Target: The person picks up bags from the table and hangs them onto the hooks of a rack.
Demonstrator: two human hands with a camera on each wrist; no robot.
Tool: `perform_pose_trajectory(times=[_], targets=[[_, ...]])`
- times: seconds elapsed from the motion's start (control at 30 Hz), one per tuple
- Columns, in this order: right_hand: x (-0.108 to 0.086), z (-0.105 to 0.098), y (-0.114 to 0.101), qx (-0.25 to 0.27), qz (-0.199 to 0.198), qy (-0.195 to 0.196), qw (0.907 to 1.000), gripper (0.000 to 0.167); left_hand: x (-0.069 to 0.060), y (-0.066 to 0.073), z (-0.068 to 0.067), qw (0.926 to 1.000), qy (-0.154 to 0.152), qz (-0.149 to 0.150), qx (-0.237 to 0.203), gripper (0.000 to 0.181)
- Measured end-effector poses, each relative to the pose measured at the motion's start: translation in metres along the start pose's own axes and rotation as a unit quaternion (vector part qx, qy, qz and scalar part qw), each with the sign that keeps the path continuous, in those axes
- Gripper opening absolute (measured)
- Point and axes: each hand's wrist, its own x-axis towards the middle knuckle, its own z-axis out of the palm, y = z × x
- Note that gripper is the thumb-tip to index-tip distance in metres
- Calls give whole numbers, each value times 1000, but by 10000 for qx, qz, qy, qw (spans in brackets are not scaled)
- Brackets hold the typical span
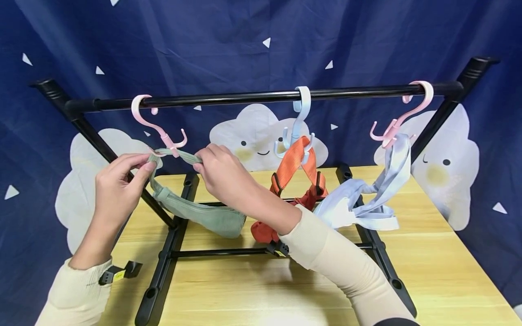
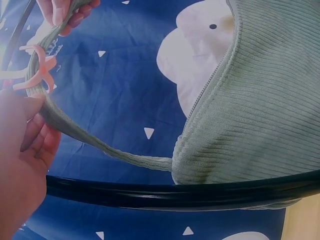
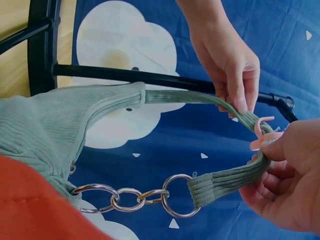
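A green corduroy shoulder bag point(image 1: 204, 216) hangs by its strap point(image 3: 225, 181) from the left pink hook point(image 1: 163, 136). My left hand point(image 1: 122, 183) pinches the strap between thumb and fingers just left of the prongs. On the other side of the prongs, my right hand point(image 1: 222, 174) grips the strap too. Over the prongs lies the stretch of strap between both hands. Metal chain links point(image 3: 127, 199) join one strap end to the bag in the right wrist view. The bag's zipper point(image 2: 210, 82) faces upward in the left wrist view.
A black rack bar point(image 1: 228, 98) carries the hooks. An orange bag point(image 1: 293, 158) hangs from a blue hook point(image 1: 301, 117) at centre. A light blue bag point(image 1: 397, 167) hangs from another pink hook point(image 1: 408, 113) at right. The rack stands on a wooden table point(image 1: 228, 290) before a blue curtain.
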Motion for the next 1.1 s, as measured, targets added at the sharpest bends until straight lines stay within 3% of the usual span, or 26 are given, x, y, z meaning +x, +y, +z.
perform_pose_trajectory(times=[0.43, 1.1], targets=[[-4, -1, 5, 229, 45, -69, 9997, 24, -3, 1, 6, 9997, 68, -182, 157, 24], [-15, -6, 11, 552, 123, 20, 9984, 25, -11, 1, 5, 9995, 138, 87, 262, 30]])
